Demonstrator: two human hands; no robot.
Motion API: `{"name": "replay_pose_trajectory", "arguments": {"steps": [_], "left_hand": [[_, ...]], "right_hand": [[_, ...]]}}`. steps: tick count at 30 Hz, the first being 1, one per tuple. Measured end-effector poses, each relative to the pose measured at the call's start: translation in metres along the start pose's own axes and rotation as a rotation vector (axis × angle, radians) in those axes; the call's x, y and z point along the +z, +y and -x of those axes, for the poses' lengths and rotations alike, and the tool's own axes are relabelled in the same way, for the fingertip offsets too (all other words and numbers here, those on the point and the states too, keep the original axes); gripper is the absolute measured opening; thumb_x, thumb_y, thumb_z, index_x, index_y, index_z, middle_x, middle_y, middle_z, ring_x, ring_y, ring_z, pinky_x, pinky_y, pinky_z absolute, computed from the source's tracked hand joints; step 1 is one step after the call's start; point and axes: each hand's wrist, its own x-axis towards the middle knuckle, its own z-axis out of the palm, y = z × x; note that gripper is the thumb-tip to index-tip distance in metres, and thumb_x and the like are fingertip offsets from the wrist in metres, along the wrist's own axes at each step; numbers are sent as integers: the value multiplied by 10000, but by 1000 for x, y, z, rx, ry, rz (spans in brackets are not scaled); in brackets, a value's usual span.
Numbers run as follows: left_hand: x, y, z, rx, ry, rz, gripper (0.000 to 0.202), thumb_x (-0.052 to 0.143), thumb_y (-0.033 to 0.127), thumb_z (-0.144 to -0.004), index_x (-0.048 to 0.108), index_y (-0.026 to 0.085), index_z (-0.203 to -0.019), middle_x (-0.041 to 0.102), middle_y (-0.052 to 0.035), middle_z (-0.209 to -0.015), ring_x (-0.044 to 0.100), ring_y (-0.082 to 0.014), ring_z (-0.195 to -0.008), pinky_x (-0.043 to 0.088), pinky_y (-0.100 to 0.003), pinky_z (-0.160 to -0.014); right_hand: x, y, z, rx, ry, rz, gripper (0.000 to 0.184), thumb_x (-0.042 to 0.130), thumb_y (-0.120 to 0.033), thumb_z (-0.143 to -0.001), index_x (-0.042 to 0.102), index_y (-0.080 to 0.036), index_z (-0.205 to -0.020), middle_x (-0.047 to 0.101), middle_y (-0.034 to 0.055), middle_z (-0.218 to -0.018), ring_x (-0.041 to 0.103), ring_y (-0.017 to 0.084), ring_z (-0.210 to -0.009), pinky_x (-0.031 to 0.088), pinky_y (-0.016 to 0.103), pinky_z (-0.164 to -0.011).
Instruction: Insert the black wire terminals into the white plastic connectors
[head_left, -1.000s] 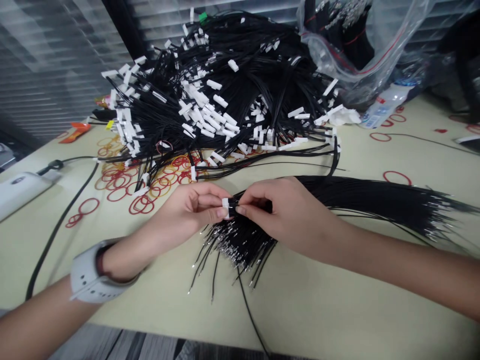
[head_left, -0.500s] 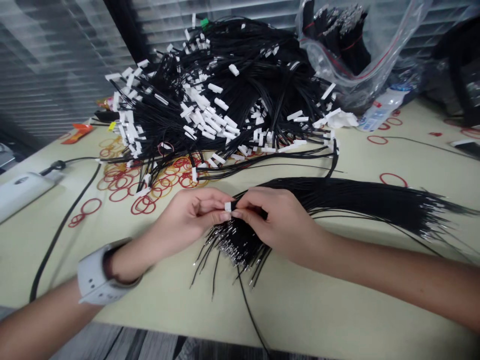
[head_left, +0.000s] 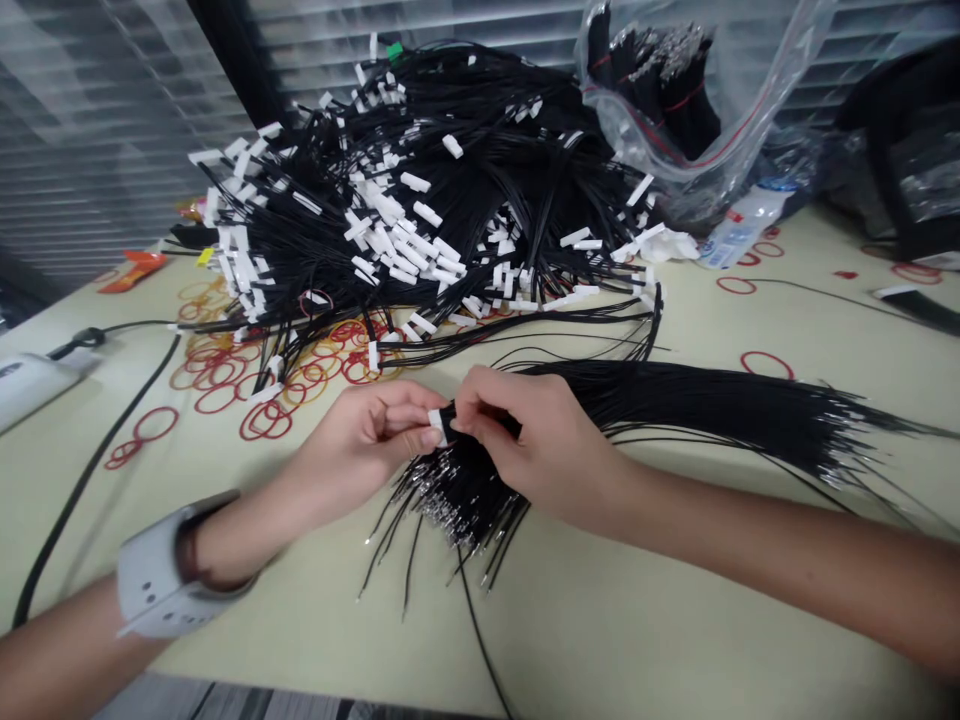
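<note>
Between the thumb and fingers of my left hand [head_left: 379,430] is a small white connector housing [head_left: 437,425]. Just to its right, my right hand [head_left: 536,440] is closed in a pinch on black wire [head_left: 448,412] at the housing's side; how many strands it grips is hidden by the fingers. Under both hands lies a thick bundle of black wires [head_left: 690,400], its near end fanned out with bare metal terminals [head_left: 450,505] toward me. The bundle's other end, also tipped with metal, reaches to the right.
Behind my hands rises a heap of black cables with white connectors [head_left: 405,240]. Red and yellow rubber bands [head_left: 225,370] lie left of centre. A clear bag [head_left: 705,170] of wire bundles, a plastic bottle [head_left: 750,222], an orange tool [head_left: 135,270] and a white power strip [head_left: 37,385] stand around.
My right fingers have drawn slightly away from the white housing, showing more black wire between the hands. My left hand keeps its pinch. The whole view has shifted a little.
</note>
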Motion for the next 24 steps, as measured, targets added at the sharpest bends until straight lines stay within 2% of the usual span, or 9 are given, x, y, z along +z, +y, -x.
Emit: {"name": "replay_pose_trajectory", "arguments": {"steps": [4, 7, 10, 12, 14, 17, 20, 22, 24], "left_hand": [[2, 0, 0, 22, 2, -27, 97, 642, 173, -733, 591, 191, -814, 699, 6, -732, 632, -115, -707, 478, -195, -643], [3, 2, 1, 65, -17, -47, 124, 646, 160, -736, 592, 190, -843, 698, 4, -788, 632, -109, -752, 480, -191, -693], [2, 7, 2, 92, 13, -73, 159, 643, 176, -744, 594, 174, -895, 688, -4, -795, 618, -101, -711, 474, -186, -654], [0, 10, 3, 93, 56, -87, 174, 635, 202, -756, 598, 161, -921, 676, -8, -761, 599, -96, -651, 455, -183, -578], [-2, 11, 4, 104, 71, -79, 178, 639, 222, -755, 604, 157, -917, 659, -4, -717, 585, -96, -611, 441, -184, -533], [-3, 14, 5, 164, 65, -70, 169, 658, 231, -749, 620, 162, -899, 651, 3, -698, 581, -93, -602, 460, -187, -548], [-5, 21, 6, 247, 126, -112, 222, 640, 265, -782, 625, 179, -985, 665, -3, -737, 603, -105, -661, 490, -197, -612], [-5, 27, 7, 264, 184, -216, 282, 565, 327, -841, 595, 192, -1087, 681, -21, -812, 629, -129, -760, 504, -222, -701], [-3, 35, 5, 243, 186, -425, 348, 518, 393, -863, 570, 194, -1143, 677, -53, -974, 627, -170, -903, 494, -262, -798]], "right_hand": [[6, 3, 2, -100, 27, 43, 207, 404, 13, -771, 474, -163, -687, 504, -28, -655, 449, 73, -618, 339, 181, -593], [5, 4, 1, -79, 2, 80, 162, 405, -48, -833, 508, -165, -788, 553, -11, -717, 472, 84, -638, 359, 194, -603], [-7, 1, -2, -53, -36, 188, 118, 431, -119, -853, 524, -165, -909, 590, -3, -731, 506, 97, -630, 388, 209, -594], [-19, -3, -5, -103, 27, 306, 121, 467, -174, -846, 536, -161, -944, 608, 14, -746, 541, 119, -669, 419, 230, -616], [-29, -8, -9, -181, 55, 400, 215, 517, -228, -821, 542, -149, -1020, 630, 60, -871, 574, 158, -797, 451, 264, -679], [-37, -11, -14, -204, -126, 509, 424, 591, -290, -780, 513, -124, -1163, 590, 122, -1088, 559, 216, -962, 463, 310, -722], [-43, -12, -21, -139, -240, 533, 261, 599, -246, -773, 596, -140, -1011, 619, 73, -938, 566, 192, -862, 431, 291, -688], [-51, -12, -26, -86, -232, 427, 106, 590, -208, -768, 601, -156, -860, 600, 4, -758, 541, 129, -712, 393, 247, -641], [-62, -13, -31, -27, -175, 322, 67, 577, -219, -779, 554, -160, -757, 535, -42, -633, 463, 79, -579, 337, 219, -566]]}}
